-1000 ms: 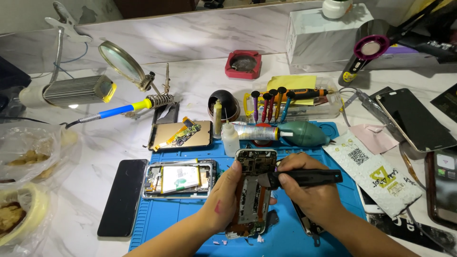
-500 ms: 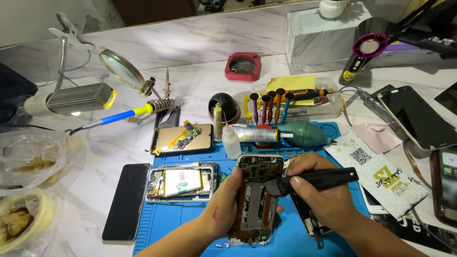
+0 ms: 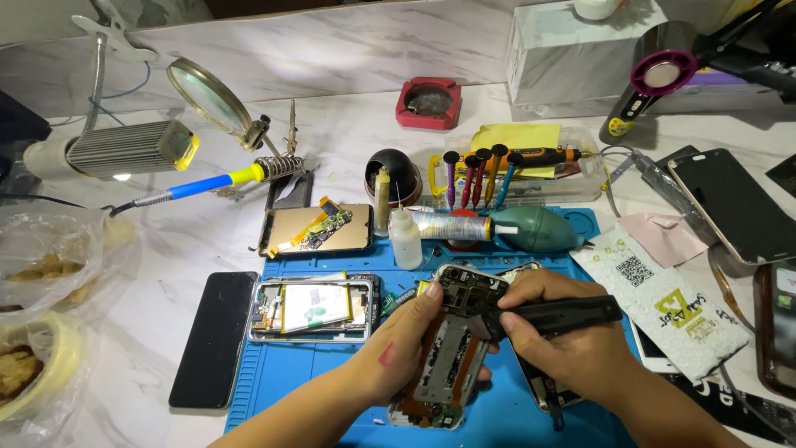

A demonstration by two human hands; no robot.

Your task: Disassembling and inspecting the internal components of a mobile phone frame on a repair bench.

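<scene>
While hands cover phone

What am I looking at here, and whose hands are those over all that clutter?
There is no machine here: a camera worn on a person's head looks down at their own two hands over a blue work mat. The left hand steadies an opened phone with its insides showing. The right hand grips a black pen-shaped tool, tip against the phone's upper part. Nearby lie a second opened phone, a dark phone lying flat, a soldering iron, a magnifying glass, a small white bottle and a rack of screwdrivers.
</scene>
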